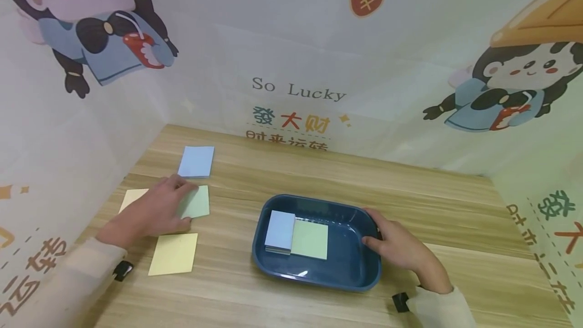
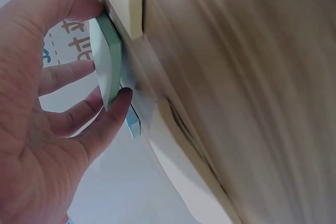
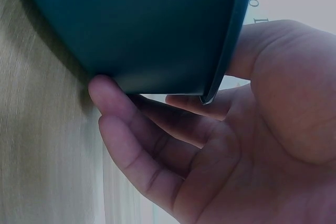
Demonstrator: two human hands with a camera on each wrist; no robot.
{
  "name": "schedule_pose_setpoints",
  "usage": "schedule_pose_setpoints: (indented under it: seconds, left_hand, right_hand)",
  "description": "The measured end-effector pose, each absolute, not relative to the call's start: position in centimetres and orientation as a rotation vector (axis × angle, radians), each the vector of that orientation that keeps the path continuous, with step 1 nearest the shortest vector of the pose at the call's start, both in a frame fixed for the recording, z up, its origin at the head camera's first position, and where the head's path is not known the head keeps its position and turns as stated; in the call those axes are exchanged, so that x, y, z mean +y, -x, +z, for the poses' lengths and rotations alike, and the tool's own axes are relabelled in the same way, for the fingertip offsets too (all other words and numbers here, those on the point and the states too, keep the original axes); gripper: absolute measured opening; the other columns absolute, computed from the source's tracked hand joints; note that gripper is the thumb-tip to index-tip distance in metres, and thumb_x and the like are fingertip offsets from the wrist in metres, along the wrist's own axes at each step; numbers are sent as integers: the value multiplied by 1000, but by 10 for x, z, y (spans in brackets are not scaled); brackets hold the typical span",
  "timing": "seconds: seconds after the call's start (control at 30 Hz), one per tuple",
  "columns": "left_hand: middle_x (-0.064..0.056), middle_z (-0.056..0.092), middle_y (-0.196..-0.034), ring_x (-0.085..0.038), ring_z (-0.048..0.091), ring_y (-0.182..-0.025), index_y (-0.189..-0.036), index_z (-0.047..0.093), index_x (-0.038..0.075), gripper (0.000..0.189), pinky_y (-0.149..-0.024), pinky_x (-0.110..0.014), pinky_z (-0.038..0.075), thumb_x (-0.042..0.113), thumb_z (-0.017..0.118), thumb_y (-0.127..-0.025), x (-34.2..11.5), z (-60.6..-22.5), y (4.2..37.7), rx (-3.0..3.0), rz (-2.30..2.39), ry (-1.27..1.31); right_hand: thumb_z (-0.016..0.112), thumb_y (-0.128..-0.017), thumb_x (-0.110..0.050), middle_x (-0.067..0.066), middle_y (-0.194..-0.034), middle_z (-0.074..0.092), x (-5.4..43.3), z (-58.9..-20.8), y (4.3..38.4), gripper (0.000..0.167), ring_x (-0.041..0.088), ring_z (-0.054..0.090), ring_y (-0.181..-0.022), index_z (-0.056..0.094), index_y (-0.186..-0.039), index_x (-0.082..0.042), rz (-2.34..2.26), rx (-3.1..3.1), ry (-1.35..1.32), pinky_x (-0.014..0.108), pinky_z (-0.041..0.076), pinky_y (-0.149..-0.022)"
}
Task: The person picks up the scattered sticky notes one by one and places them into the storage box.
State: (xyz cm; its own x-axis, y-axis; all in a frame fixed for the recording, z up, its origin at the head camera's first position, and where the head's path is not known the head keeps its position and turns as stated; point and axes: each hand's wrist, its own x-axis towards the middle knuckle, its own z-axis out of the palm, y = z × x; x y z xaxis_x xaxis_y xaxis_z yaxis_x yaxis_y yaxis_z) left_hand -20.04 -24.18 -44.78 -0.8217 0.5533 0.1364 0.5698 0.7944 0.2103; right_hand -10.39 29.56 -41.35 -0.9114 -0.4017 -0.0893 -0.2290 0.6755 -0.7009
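A pale green sticky note pad (image 1: 197, 202) is pinched by my left hand (image 1: 159, 209) at the left of the table. In the left wrist view, thumb and fingers hold that green pad (image 2: 107, 59) by opposite edges. My right hand (image 1: 396, 242) grips the right end of a dark blue tray (image 1: 314, 281), thumb over the rim. The right wrist view shows its fingers under the outer wall of the tray (image 3: 142, 30). Inside the tray, at its left, lie a stack of pads with a blue top (image 1: 280, 229) and a light green pad (image 1: 309, 240).
A blue pad (image 1: 197, 161) lies beyond my left hand. One yellow pad (image 1: 173, 254) is nearer me, and another pale yellow pad (image 1: 133, 199) is partly covered by the left hand. Printed cloth walls (image 1: 291, 54) enclose the wooden table (image 1: 227, 287) at the back and sides.
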Motion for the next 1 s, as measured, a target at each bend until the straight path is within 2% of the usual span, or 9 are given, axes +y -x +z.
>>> schedule_pose_setpoints:
  seconds: [0.07, 0.27, 0.47, 0.63, 0.83, 1.0]
  left_hand:
    - [-30, 60, -125, -47, 61, -110, -138, 65, -6, 73, -86, -58, 56, 28, 87, -78, -241, -447, 200, -2919, -362, 910]
    - [-32, 66, -126, -53, 62, -116, -139, 64, -10, 76, -98, -64, 54, 32, 86, -79, -239, -445, 201, -2922, -256, 957]
    - [-31, 67, -126, -53, 63, -114, -138, 65, -12, 79, -95, -62, 57, 37, 87, -80, -238, -441, 200, -2961, -248, 931]
    - [-31, 67, -124, -45, 67, -106, -138, 65, -13, 79, -87, -58, 59, 35, 88, -80, -237, -438, 199, -2976, -295, 917]
    - [-26, 69, -116, -28, 63, -85, -130, 66, -6, 66, -70, -43, 56, 33, 88, -81, -238, -438, 198, -2950, -393, 915]
    - [-21, 71, -117, -20, 58, -78, -122, 68, 2, 53, -69, -38, 54, 33, 86, -84, -237, -437, 197, -2925, -458, 916]
  right_hand:
    - [71, -104, -7, 35, -136, 67, 296, -414, 104, 64, 49, 73, -116, 41, -156, 13, -1064, 2655, 507, 56, 65, -91]
    - [71, -104, -7, 35, -136, 67, 296, -414, 104, 65, 50, 72, -117, 40, -157, 14, -1064, 2655, 508, 56, 65, -91]
    - [70, -104, -5, 36, -138, 65, 295, -414, 104, 64, 51, 71, -118, 39, -157, 14, -1090, 2636, 507, 55, 65, -91]
    - [70, -104, -5, 37, -137, 66, 295, -414, 104, 64, 51, 72, -117, 39, -157, 14, -1098, 2626, 497, 55, 65, -90]
    - [70, -104, -6, 36, -137, 66, 294, -414, 103, 65, 51, 72, -118, 38, -158, 14, -1090, 2625, 491, 55, 65, -91]
    - [69, -104, -5, 36, -137, 66, 294, -413, 103, 65, 51, 72, -118, 38, -157, 14, -1095, 2624, 489, 55, 65, -90]
